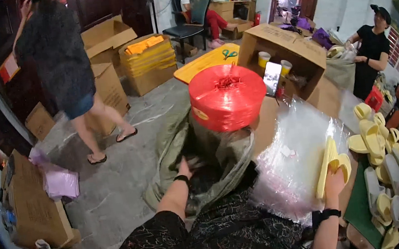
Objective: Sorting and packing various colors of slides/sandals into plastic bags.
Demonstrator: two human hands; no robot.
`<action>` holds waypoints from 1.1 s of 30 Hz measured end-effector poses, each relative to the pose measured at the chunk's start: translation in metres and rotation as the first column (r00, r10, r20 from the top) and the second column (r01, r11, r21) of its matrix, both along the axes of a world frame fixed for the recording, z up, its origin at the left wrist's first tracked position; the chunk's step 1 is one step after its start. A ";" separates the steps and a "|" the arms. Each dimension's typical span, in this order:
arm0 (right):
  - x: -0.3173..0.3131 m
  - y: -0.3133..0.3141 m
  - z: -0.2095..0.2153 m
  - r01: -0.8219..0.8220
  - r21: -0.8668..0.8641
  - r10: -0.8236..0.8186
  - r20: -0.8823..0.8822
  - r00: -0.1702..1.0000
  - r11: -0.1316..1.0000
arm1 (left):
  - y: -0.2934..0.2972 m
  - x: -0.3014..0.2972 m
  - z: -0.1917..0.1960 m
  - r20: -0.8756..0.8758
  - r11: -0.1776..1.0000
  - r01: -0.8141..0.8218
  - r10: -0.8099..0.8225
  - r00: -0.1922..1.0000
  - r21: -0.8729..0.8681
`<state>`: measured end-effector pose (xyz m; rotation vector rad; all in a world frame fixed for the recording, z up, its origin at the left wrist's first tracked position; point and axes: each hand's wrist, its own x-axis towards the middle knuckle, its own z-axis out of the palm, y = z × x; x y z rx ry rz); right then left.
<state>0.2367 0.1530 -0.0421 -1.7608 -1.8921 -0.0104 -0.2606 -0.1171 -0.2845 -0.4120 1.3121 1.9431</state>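
A green woven sack [164, 144] gapes, its rim slack; the left hand [187, 167] dips into its mouth, perhaps spreading it (blur and shadow hide its grip, so I cannot tell). A red twine roll [227, 103] stands behind. Clear plastic bags [300, 131] lie flat, probably for easy peeling. The right hand [335, 182], fingers curled closed, grips pale-yellow slide slippers [327, 170] over their edge, beside the slipper pile [372, 137], seemingly for short reach.

My left hand [188, 165] has room inside the open green woven sack [164, 147]; beyond, to its right, the round red plastic-twine roll [227, 101] blocks me.
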 end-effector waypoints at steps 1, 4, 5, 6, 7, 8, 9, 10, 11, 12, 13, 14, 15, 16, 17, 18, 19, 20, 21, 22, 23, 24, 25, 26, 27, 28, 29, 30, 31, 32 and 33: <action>-0.009 -0.010 0.012 -0.044 -0.046 0.042 -0.060 0.997 0.998 | -0.009 -0.030 -0.047 0.021 0.995 0.088 -0.087 0.996 -0.046; 0.004 -0.030 0.032 0.085 -0.139 -0.094 -0.056 0.994 0.987 | -0.043 -0.021 -0.008 -0.138 0.563 0.609 -0.787 0.601 -0.558; 0.038 0.010 -0.025 0.032 -0.122 0.045 0.585 0.810 0.992 | -0.045 -0.014 -0.005 -0.347 0.511 0.528 -0.856 0.384 -0.678; 0.024 -0.006 -0.013 0.175 -0.072 -0.147 0.295 0.944 0.982 | -0.036 0.008 0.035 -0.244 0.434 0.616 -0.896 0.371 -0.658; 0.014 -0.011 0.001 0.113 -0.142 -0.114 0.003 0.993 0.983 | -0.055 0.018 0.048 -0.420 0.526 0.694 -0.841 0.340 -0.492; 0.002 -0.017 0.014 0.063 -0.213 -0.087 -0.102 0.991 0.975 | -0.051 0.030 0.084 -0.244 0.354 0.582 -0.934 0.261 -0.732; 0.005 -0.006 -0.004 0.025 -0.096 -0.030 -0.053 0.998 0.995 | -0.042 0.040 0.113 -0.071 0.158 0.401 -0.972 0.222 -0.902; -0.003 -0.004 -0.010 0.017 -0.032 -0.019 -0.061 0.998 0.999 | -0.048 0.024 0.106 -0.061 0.100 0.323 -0.990 0.131 -0.941; -0.002 -0.003 -0.012 0.011 0.033 -0.009 -0.056 0.998 0.999 | -0.046 0.011 0.098 -0.045 0.053 0.245 -0.998 0.039 -0.968; 0.004 -0.004 -0.012 0.056 -0.004 -0.056 -0.033 0.998 0.998 | -0.017 0.021 0.130 0.017 -0.009 0.252 -0.999 0.028 -0.968; 0.008 -0.004 -0.012 0.083 -0.045 -0.084 -0.012 0.996 0.996 | 0.004 0.035 0.170 0.082 -0.070 0.256 -0.996 0.036 -0.964; 0.012 -0.007 -0.010 0.110 -0.040 -0.111 -0.013 0.994 0.993 | 0.009 0.044 0.188 -0.188 0.170 0.277 -0.981 -0.040 -0.946; 0.013 -0.009 -0.006 0.107 -0.042 -0.108 -0.023 0.994 0.993 | 0.022 0.073 0.235 -0.265 0.237 0.277 -0.962 -0.071 -0.931; 0.012 -0.011 -0.003 0.093 -0.044 -0.094 -0.034 0.995 0.995 | 0.027 0.104 0.269 -0.484 0.424 0.300 -0.860 -0.163 -0.854; 0.011 -0.011 -0.002 0.091 -0.039 -0.092 -0.030 0.995 0.995 | 0.035 0.130 0.299 -0.659 0.530 0.430 -0.713 -0.241 -0.731; 0.010 -0.011 -0.002 0.079 -0.015 -0.079 -0.041 0.996 0.997 | 0.046 0.146 0.298 -0.824 0.655 0.517 -0.524 -0.216 -0.552; 0.013 -0.011 -0.006 0.083 0.007 -0.082 -0.045 0.996 0.997 | 0.053 0.182 0.326 -0.843 0.590 0.639 -0.506 -0.184 -0.494; 0.013 -0.011 -0.007 0.081 0.009 -0.081 -0.064 0.995 0.997 | 0.069 0.200 0.330 -0.895 0.636 0.634 -0.254 -0.367 -0.441; 0.013 -0.011 -0.008 0.083 0.012 -0.082 -0.057 0.995 0.997 | 0.078 0.223 0.334 -0.885 0.585 0.666 -0.262 -0.385 -0.463; 0.013 -0.010 -0.009 0.082 0.002 -0.082 -0.054 0.995 0.997 | 0.093 0.240 0.334 -0.866 0.515 0.705 -0.188 -0.462 -0.488; 0.015 -0.010 -0.009 0.086 -0.009 -0.086 -0.058 0.995 0.996 | 0.110 0.257 0.325 -0.851 0.488 0.718 -0.111 -0.513 -0.496; 0.014 -0.009 -0.009 0.101 0.002 -0.101 -0.042 0.994 0.995 | 0.127 0.268 0.312 -0.817 0.481 0.697 -0.077 -0.571 -0.532; 0.012 -0.009 -0.009 0.097 0.000 -0.097 -0.037 0.995 0.995 | 0.140 0.275 0.300 -0.775 0.500 0.648 -0.077 -0.628 -0.575; 0.012 -0.009 -0.009 0.088 -0.004 -0.088 -0.044 0.995 0.996 | 0.150 0.279 0.285 -0.696 0.554 0.545 -0.092 -0.712 -0.630; 0.011 -0.008 -0.008 0.077 -0.007 -0.078 -0.051 0.996 0.997 | 0.157 0.281 0.272 -0.608 0.603 0.431 -0.114 -0.785 -0.671; 0.012 -0.007 -0.007 0.071 -0.011 -0.072 -0.047 0.996 0.997 | 0.161 0.279 0.261 -0.611 0.603 0.430 -0.122 -0.782 -0.672; 0.016 -0.004 -0.004 0.031 -0.096 -0.036 -0.050 0.998 0.995 | 0.164 0.276 0.251 -0.567 0.585 0.388 -0.154 -0.809 -0.712; 0.020 -0.001 0.001 -0.011 -0.178 0.001 -0.057 0.998 0.984 | 0.164 0.274 0.247 -0.522 0.566 0.344 -0.184 -0.833 -0.749; 0.025 0.001 0.005 -0.014 -0.184 0.004 -0.055 0.998 0.983 | 0.163 0.273 0.245 -0.522 0.563 0.343 -0.190 -0.832 -0.752; 0.033 0.003 0.011 -0.069 -0.259 0.042 -0.109 0.993 0.964 | 0.163 0.273 0.247 -0.516 0.551 0.341 -0.198 -0.833 -0.762; 0.043 0.008 0.017 -0.125 -0.325 0.074 -0.163 0.984 0.937 | 0.163 0.276 0.250 -0.513 0.541 0.341 -0.203 -0.834 -0.769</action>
